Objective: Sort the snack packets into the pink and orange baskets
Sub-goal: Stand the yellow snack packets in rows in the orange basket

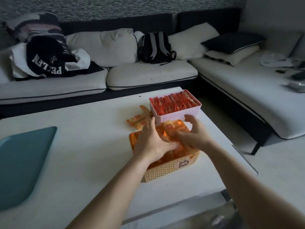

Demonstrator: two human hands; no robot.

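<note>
Bearing the orange basket point(165, 171), a table point(82, 138) faces a sofa point(148, 75).

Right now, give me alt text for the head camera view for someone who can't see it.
A left hand and a right hand reach into an orange basket of orange packets on a white table. Behind it a pink basket is full of red packets, with a few loose packets lying beside it.

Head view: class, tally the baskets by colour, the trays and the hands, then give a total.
Pink basket: 1
Orange basket: 1
Teal tray: 1
Hands: 2 (left hand, right hand)
Total: 5
</note>
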